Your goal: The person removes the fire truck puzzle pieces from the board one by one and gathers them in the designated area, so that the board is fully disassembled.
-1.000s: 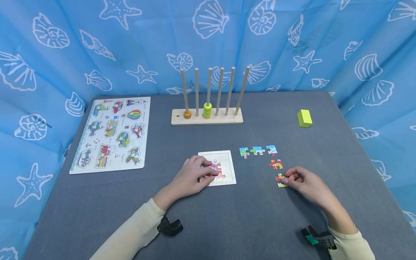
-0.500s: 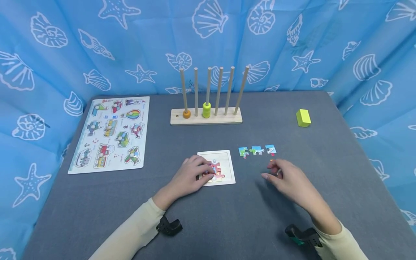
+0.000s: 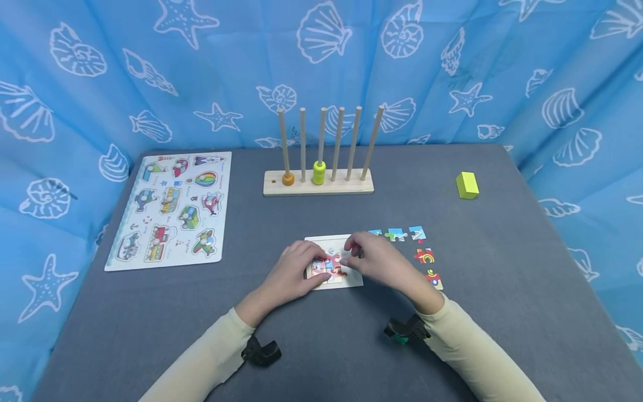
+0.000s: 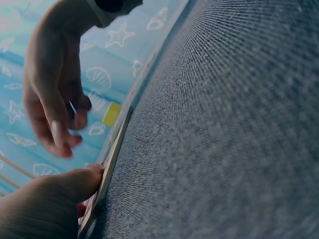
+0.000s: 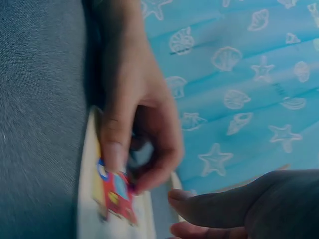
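Jigsaw puzzle [image 3: 334,263], in tray [image 3: 354,281] at six o'clock from peg stand [image 3: 326,190]: steady with left hand [image 3: 297,269], spread, resting on pieces [image 5: 119,197] at nine o'clock; with right hand [image 3: 380,260], half-open, apparently empty at three, align squarely before pressing.

Five loose pieces [image 3: 397,235], six pegs [image 3: 303,146], one block [image 3: 468,185].

left hand [image 3: 296,269] and right hand [image 3: 383,261] at a puzzle board [image 3: 354,280]
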{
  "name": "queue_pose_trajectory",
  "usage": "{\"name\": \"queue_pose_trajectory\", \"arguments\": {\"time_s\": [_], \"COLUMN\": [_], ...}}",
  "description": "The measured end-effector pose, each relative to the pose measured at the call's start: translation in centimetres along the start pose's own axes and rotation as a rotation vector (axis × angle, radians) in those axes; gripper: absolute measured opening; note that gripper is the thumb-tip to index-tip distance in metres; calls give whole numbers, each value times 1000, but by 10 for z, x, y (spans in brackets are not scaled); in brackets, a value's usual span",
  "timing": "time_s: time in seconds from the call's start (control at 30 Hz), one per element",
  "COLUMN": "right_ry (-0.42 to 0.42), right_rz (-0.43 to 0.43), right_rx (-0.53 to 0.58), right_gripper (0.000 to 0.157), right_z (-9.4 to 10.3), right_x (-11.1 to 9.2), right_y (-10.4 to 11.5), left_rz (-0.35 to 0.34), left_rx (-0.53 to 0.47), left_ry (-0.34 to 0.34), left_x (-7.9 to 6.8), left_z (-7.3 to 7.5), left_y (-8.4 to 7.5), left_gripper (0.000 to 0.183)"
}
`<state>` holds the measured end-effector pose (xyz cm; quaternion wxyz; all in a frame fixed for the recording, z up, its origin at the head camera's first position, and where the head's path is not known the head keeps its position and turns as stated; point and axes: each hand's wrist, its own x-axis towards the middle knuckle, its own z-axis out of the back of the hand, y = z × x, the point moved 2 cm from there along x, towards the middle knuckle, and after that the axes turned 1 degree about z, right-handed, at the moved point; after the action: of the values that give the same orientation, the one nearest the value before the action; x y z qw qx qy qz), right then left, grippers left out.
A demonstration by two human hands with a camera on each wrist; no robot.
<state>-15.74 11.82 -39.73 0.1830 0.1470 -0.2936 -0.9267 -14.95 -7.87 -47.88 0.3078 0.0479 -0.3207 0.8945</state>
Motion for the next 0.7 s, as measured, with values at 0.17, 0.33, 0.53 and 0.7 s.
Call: {"name": "queue_pose_trajectory", "arguments": {"time_s": [0.17, 0.33, 0.53, 0.7], "right_ry": [60, 112, 108, 108], "right_rz": [-3, -53, -70, -61], "right_rx": [4, 41, 65, 110], "right_gripper": [18, 13, 10, 9], "right_z": [-14, -18, -18, -19], "right_x": [18, 26, 28, 31], "right_y": [-4, -9, -11, -12], "left_rz": [-3, -49, -67, -79], "left_rx": [4, 28, 50, 65], "left_ry": [-23, -45, -66, -72], "left_x": [-1, -1, -1, -1], "left_z": [0, -1, 0, 2], "left_y": [1, -1, -2, -2], "left_gripper": [27, 19, 18, 15]}}
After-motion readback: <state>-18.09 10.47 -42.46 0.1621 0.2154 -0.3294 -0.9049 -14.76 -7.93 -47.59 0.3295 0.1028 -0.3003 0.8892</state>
